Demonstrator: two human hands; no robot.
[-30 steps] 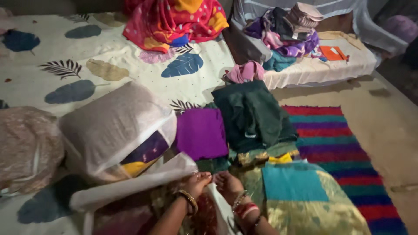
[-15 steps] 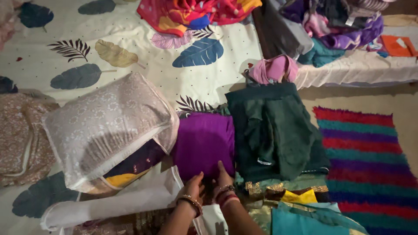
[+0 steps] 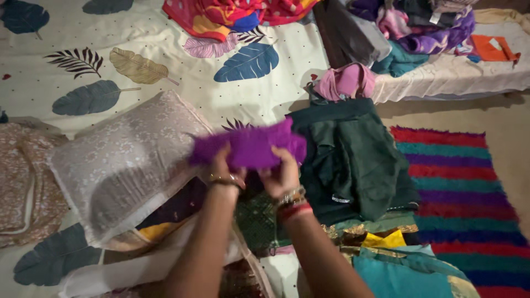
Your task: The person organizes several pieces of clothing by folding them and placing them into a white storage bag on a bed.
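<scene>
— Leaf-printed bedsheet (image 3: 165, 83) is covering most of the view, and a striped rug (image 3: 464, 187) is lying on the floor to the right. What are the hands doing now?

— Both are gripping the purple cloth (image 3: 248, 146). The left hand (image 3: 223, 168) is clutching its lower left part and the right hand (image 3: 282, 175) is pinching its lower right part, fingers curled tight into the fabric. The cloth is hanging bunched up in the air above the pile, not lying flat.

— Is that different from half a second ago?

— Yes. Back then the purple cloth was lying spread out on the bed between the white mesh bag (image 3: 124, 163) and the dark green garment (image 3: 353, 160), and the hands were only pressing at its near edge. Now it is being held up off the bed, and a darker green patterned fabric (image 3: 256, 221) is showing underneath where it lay.

— And the things around it?

— The mesh bag is sitting just left of the hands, with a yellow and dark piece (image 3: 165, 218) peeking from under it. The dark green garment is lying just to the right. A teal and gold fabric (image 3: 403, 273) is resting near the bottom right, a pink garment (image 3: 345, 81) is lying at the bed's edge, and a red printed cloth (image 3: 232, 16) is bunching at the top.
</scene>
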